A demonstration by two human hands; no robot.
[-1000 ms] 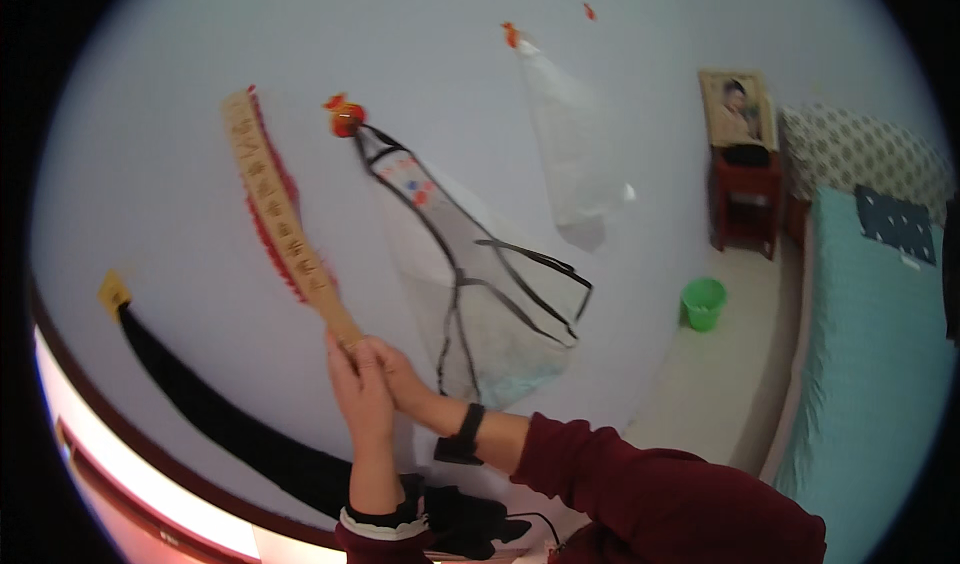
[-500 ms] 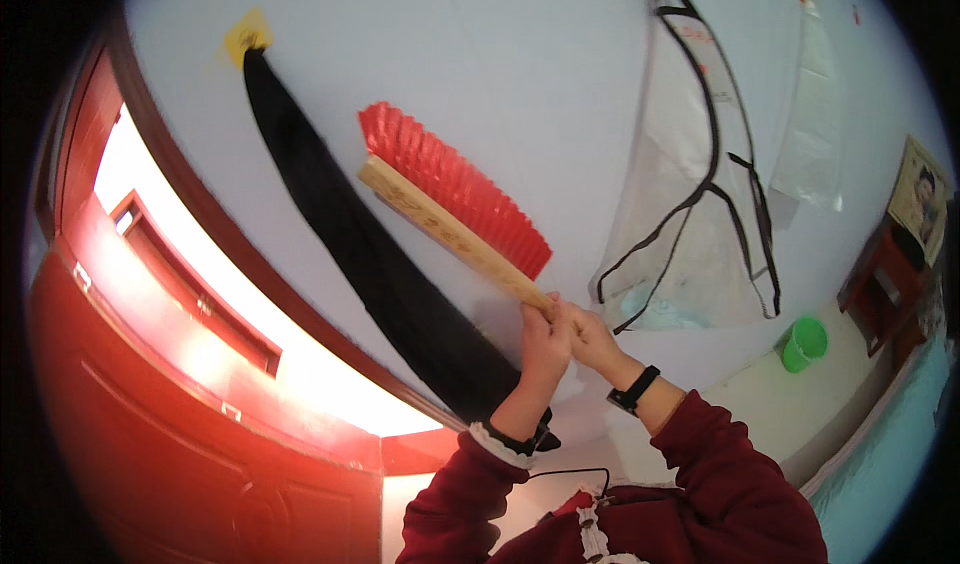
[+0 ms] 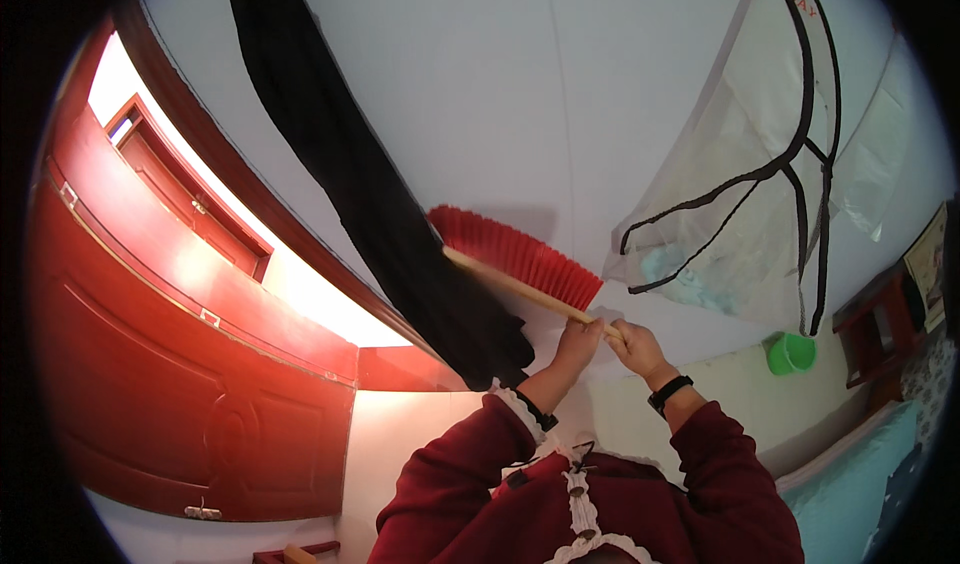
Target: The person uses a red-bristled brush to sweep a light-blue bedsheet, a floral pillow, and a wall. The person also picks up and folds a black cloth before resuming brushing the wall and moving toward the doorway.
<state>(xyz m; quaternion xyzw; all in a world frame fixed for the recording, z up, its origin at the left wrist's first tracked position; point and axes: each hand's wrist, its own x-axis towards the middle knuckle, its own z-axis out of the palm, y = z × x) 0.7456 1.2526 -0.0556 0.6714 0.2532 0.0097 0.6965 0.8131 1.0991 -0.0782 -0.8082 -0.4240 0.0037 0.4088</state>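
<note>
A bed brush with red bristles (image 3: pixel 525 257) and a pale wooden handle (image 3: pixel 512 282) is held before me by both hands. Closed around the handle near its end is my left hand (image 3: pixel 578 346). Right beside it, my right hand (image 3: pixel 637 348) grips the handle's tip. The bristles point up toward the pale wall, with a shadow beside them; whether they touch it I cannot tell. In the picture, the brush's far end meets the edge of a long black garment (image 3: pixel 335 124) hanging on the wall.
A clear bag with black edging (image 3: pixel 740 174) hangs at the right. Below it stand a green bucket (image 3: pixel 791 354) and a dark red wooden stool (image 3: pixel 875 329). A bed with a light blue cover (image 3: pixel 850 474) lies lower right. On the left is a red door (image 3: pixel 200 394) beside a bright doorway.
The view has shifted downward. The brush and both hands have moved lower along the wall, and the brush's far end now meets the black garment's edge. Both hands keep their grip.
</note>
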